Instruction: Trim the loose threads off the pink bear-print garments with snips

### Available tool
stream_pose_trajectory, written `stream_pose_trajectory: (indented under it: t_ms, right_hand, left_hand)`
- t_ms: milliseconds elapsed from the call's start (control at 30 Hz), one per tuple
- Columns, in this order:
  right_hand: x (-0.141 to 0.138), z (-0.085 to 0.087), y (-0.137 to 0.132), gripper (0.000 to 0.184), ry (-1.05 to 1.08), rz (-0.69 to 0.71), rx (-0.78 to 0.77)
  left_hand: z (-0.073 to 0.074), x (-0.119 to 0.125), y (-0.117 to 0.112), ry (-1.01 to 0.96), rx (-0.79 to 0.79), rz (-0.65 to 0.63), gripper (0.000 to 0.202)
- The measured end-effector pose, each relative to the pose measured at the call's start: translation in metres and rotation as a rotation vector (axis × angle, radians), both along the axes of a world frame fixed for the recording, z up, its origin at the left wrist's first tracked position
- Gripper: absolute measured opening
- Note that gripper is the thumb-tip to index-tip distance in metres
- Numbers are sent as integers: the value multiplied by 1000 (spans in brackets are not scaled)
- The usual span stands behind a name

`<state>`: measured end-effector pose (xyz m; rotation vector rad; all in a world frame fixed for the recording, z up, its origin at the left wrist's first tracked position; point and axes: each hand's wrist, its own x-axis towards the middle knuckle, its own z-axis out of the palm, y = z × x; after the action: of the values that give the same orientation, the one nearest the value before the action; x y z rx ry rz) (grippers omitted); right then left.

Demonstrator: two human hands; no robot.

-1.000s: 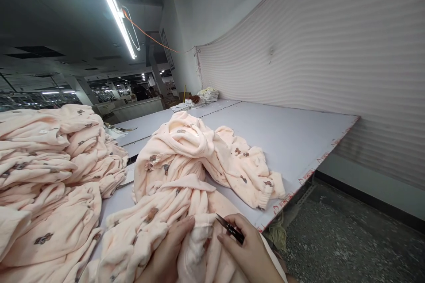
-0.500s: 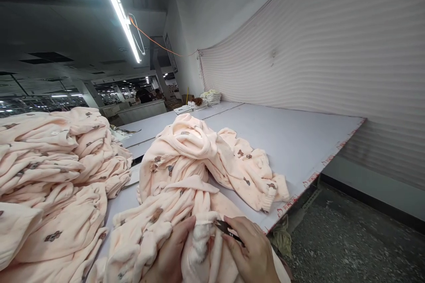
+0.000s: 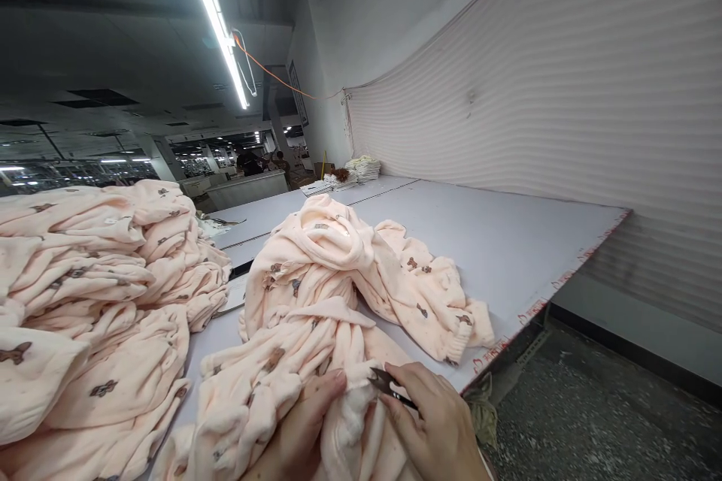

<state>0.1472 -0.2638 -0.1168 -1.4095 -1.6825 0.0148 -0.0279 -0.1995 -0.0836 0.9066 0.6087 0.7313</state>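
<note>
A pale pink fleece garment [image 3: 316,278] with small brown bear prints lies bunched on the table in front of me. My left hand [image 3: 307,421] grips a gathered fold of it, thumb on top. In my right hand [image 3: 432,417] is a pair of small dark thread snips [image 3: 389,385], held between thumb and fingers. The tips of the snips point left and touch or nearly touch the edge of the fold beside my left thumb. The lower fingers of my left hand are hidden by cloth.
A large heap of the same pink garments [image 3: 95,278] rises at the left. The pale table [image 3: 485,240] stretches away to the right, its edge taped with red print. Folded pale cloths [image 3: 362,167] are stacked at the far end. A striped sheet [image 3: 535,90] hangs behind.
The view has shifted slightly, moving the scene a little to the right. The snips have stayed by the fold, and both hands keep their grip.
</note>
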Motion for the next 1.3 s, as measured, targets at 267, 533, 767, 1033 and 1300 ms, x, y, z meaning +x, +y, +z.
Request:
stream_pose_trajectory:
  t_ms: [267, 533, 767, 1033, 1300]
  right_hand:
    - [-14, 12, -1, 26, -186, -78, 44]
    - [-7, 7, -7, 28, -20, -39, -105]
    - [-14, 10, -4, 21, -26, -69, -92]
    - [22, -42, -10, 20, 549, -226, -249]
    - [3, -44, 1, 23, 848, -30, -314]
  left_hand:
    - [0, -1, -1, 94, 100, -19, 19]
    - [6, 0, -2, 92, 72, -21, 23]
    - [4, 4, -5, 137, 73, -16, 20]
    - [26, -14, 15, 180, 276, 352, 39]
    - [-4, 27, -16, 871, 1018, 28, 12]
